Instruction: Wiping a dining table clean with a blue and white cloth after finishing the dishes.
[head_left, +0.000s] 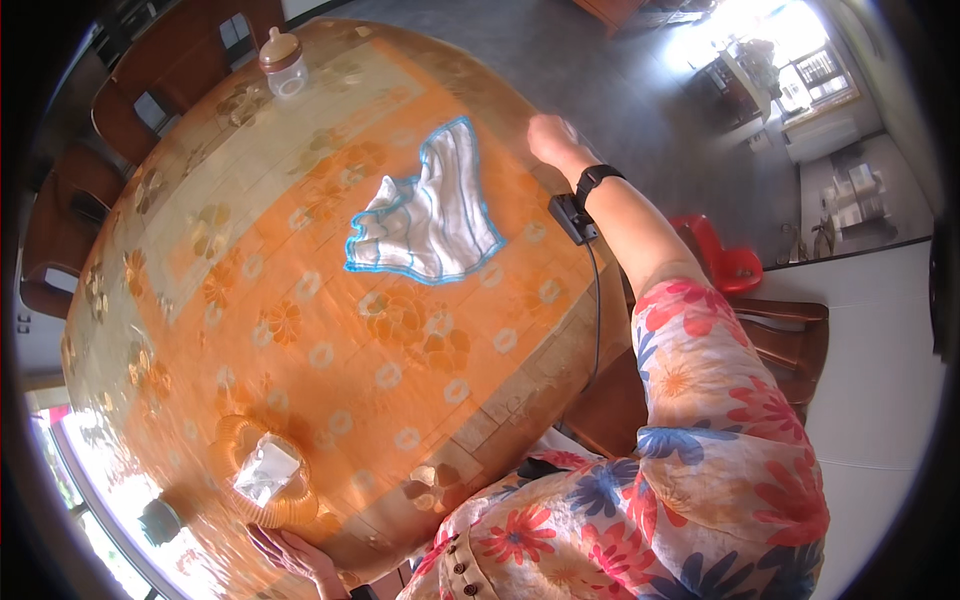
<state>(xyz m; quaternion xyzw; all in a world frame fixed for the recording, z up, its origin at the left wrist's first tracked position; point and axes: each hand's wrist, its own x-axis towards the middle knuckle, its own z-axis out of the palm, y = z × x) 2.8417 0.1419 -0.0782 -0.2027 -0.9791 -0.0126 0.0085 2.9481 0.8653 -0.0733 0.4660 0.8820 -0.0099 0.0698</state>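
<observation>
A white cloth (442, 214) with blue stripes and blue edging lies crumpled on the orange, flower-patterned table covering (300, 360). My right hand (553, 140) is curled at the table's far right edge, apart from the cloth. Its palm is turned away, so any thing inside it is hidden. At the lower left, my left hand (294, 553) rests with extended fingers beside an amber scalloped bowl (296, 506). Whether the fingers touch the bowl's rim is hard to tell. Inside the bowl sits a white and silvery packet (266, 472).
A baby bottle (285, 67) with a tan cap stands near the table's far left edge. Brown chairs (161, 71) line that side. From a small black device (573, 219) at my right wrist hangs a cable (598, 315). A red seat (724, 259) is beyond my right arm.
</observation>
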